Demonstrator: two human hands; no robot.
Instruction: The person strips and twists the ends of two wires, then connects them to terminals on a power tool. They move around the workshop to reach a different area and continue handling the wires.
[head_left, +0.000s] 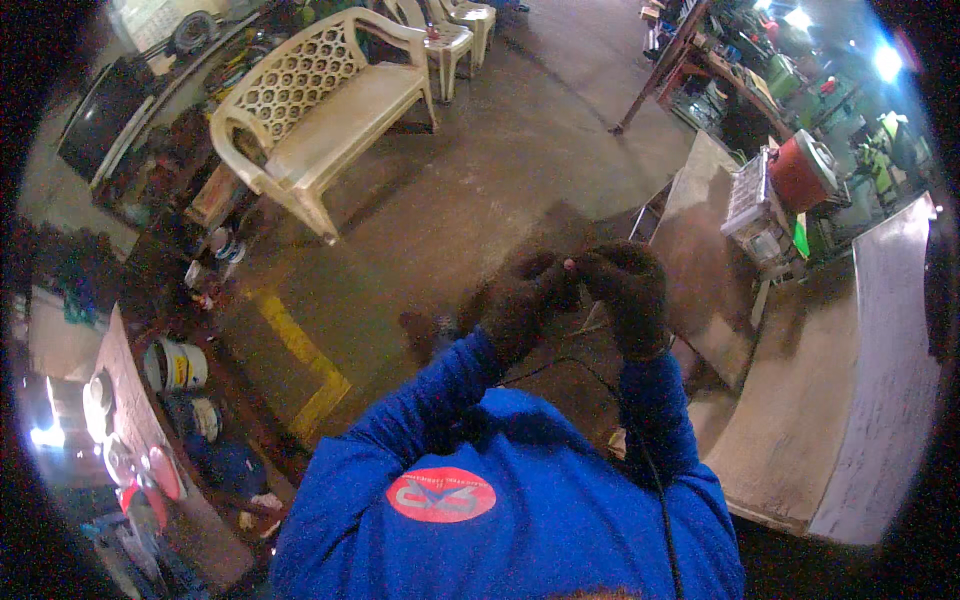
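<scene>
Both of my hands wear dark knitted gloves and are raised together in front of my chest. My left hand (525,300) and my right hand (630,290) meet at the fingertips, and a small pinkish thing (569,265) shows between them; what it is cannot be made out. A thin black cable (600,378) runs from under my hands down past my right blue sleeve. The fingers of both hands are curled.
A cream plastic bench (320,110) and plastic chairs (445,35) stand on the concrete floor ahead. Large wooden boards (800,400) lie to the right. A red machine (805,170) sits on a small stand. Buckets (178,365) and clutter line the left. Yellow floor marking (300,350).
</scene>
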